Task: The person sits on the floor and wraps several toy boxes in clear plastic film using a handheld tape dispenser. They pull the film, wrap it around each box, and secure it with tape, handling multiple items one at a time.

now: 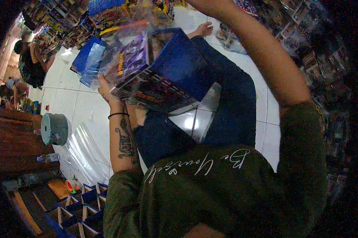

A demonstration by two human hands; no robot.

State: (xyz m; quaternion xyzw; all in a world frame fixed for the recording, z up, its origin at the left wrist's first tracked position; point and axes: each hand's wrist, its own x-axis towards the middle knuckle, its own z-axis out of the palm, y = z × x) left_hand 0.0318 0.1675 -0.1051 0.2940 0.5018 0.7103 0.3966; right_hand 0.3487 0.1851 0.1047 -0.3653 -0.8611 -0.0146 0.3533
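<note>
A blue box with dark, colourfully printed panels [155, 85] is held tilted above my lap, with clear plastic film [137, 33] around its far end. My left hand [104, 87] grips its left side; the box hides most of the fingers. My right forearm [262, 43] reaches far forward and across, and the hand itself lies beyond the top edge. Behind the box, to the left, is another blue piece [85, 59] under shiny film. My legs in dark trousers [234, 91] are spread around the box, and one bare foot [204, 29] shows past it.
White tiled floor [83, 103] surrounds me. To the left are a grey-green round tub [55, 129], a sheet of clear film [89, 150], a plastic bottle [48, 158] and blue divided frames [83, 206]. Packed goods [306, 39] line the right. Two people [32, 61] are at far left.
</note>
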